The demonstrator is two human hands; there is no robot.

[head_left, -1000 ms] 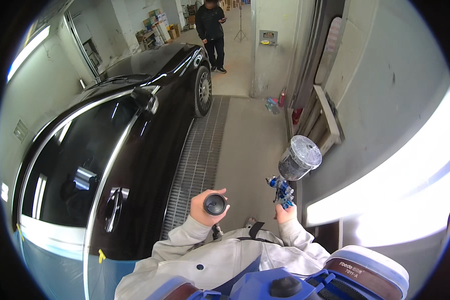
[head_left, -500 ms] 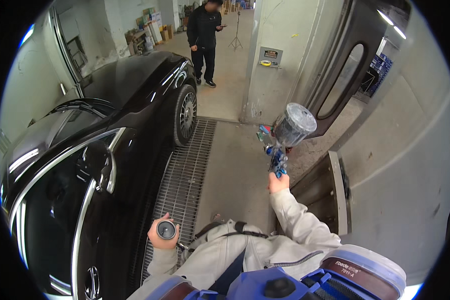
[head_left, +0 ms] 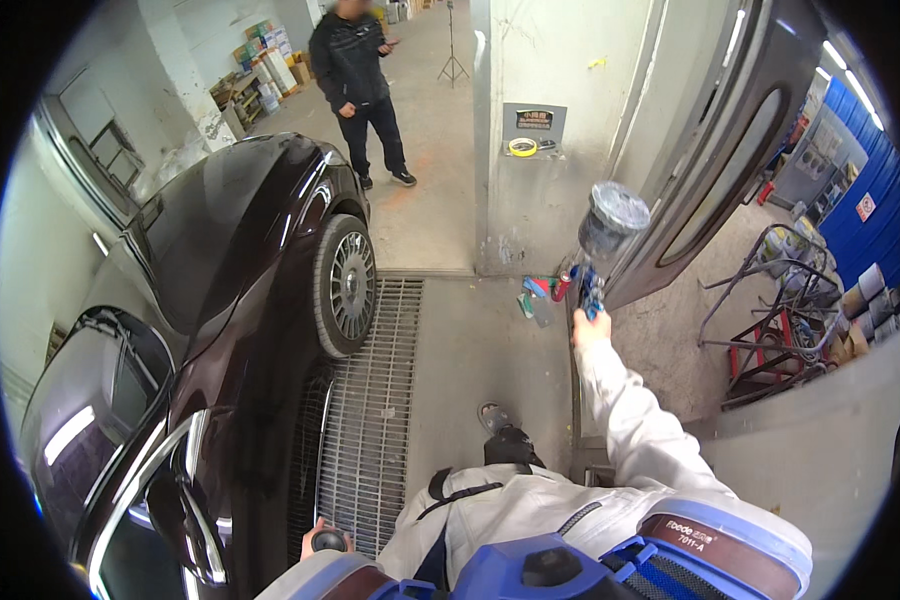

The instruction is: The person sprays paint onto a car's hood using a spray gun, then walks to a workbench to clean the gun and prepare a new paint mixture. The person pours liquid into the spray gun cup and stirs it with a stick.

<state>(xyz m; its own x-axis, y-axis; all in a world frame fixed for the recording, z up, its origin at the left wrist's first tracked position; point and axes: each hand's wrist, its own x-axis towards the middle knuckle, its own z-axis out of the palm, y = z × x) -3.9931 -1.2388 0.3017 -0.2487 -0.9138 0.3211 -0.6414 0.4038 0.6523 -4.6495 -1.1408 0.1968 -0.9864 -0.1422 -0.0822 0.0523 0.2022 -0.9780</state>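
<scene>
My right hand (head_left: 591, 328) is closed around the grip of a blue spray gun (head_left: 590, 292), held out ahead at arm's length. A translucent, paint-stained cup (head_left: 615, 218) sits on top of the gun. Low by the car's side, my left hand (head_left: 310, 540) grips a small round dark-rimmed object (head_left: 329, 540), whose exact kind I cannot tell. A blue respirator (head_left: 530, 565) covers the lower edge of the view and hides part of that hand. To my left stands a glossy dark car (head_left: 240, 230).
Floor grating (head_left: 375, 420) runs beside the car's wheel (head_left: 348, 285). Ahead, a person in black (head_left: 355, 70) stands near a tripod (head_left: 452, 50). Yellow tape (head_left: 522, 147) rests on the pillar. Coloured cloths (head_left: 537, 288) and a red can (head_left: 562, 286) lie below. Through the right doorway stands a metal frame (head_left: 770, 300).
My view has moved forward and turned right, bringing more of the doorway into sight. The left hand has dropped toward the lower edge. The spray gun stays in my outstretched right hand.
</scene>
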